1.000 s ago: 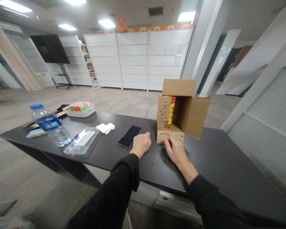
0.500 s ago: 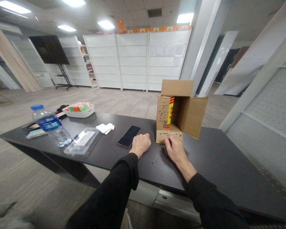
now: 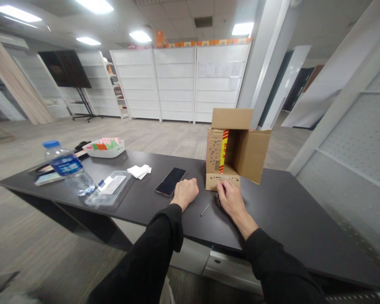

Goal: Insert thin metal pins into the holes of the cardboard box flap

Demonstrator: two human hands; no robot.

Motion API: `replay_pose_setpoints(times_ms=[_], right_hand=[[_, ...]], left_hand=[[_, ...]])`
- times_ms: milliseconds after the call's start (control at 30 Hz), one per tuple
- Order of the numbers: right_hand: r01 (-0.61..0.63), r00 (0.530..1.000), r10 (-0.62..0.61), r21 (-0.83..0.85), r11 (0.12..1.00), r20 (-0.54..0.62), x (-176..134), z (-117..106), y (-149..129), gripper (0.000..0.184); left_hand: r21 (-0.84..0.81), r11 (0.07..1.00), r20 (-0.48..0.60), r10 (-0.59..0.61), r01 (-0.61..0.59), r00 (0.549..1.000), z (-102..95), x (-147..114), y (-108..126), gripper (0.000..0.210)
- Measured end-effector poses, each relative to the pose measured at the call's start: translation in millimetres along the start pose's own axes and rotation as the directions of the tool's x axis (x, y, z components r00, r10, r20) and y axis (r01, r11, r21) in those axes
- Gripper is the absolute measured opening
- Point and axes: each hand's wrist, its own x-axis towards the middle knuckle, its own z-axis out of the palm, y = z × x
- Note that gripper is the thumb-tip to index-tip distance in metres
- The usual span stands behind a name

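My left hand (image 3: pixel 185 192) rests on the black table (image 3: pixel 281 211) as a closed fist with nothing in it, just right of a dark phone (image 3: pixel 170 181) lying face up. My right hand (image 3: pixel 230 200) lies at the foot of an open cardboard box (image 3: pixel 234 147) lying on its side, fingertips against its perforated lower flap (image 3: pixel 223 180). Its thumb and fingers pinch a small bunch of dark screws (image 3: pixel 217 199) on the table. One loose thin nail (image 3: pixel 204 210) lies between my two hands.
To the left stand a water bottle (image 3: pixel 68 169), a clear plastic case (image 3: pixel 109 188), folded white tissue (image 3: pixel 139 170) and a white tray of coloured items (image 3: pixel 105 147). White shelving lines the far wall. A perforated panel leans at the right.
Both hands stay in place; only the view has shifted slightly, with the scene sliding a little left and up.
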Motion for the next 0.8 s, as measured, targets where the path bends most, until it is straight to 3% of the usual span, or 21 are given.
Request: replay_pose_setpoints(times_ms=[533, 800], right_hand=[[0.002, 1.0, 0.0, -0.08, 0.997, 0.03, -5.9, -0.2, 0.7, 0.029], [-0.005, 0.992, 0.016, -0.091, 0.996, 0.127, -8.6, -1.5, -4.5, 0.011]], left_hand=[[0.0, 1.0, -0.007, 0.002, -0.002, 1.0, -1.0, -3.1, -1.6, 0.035], [0.013, 1.0, 0.021, -0.027, 0.027, 0.999, -1.3, -3.2, 0.0, 0.036]])
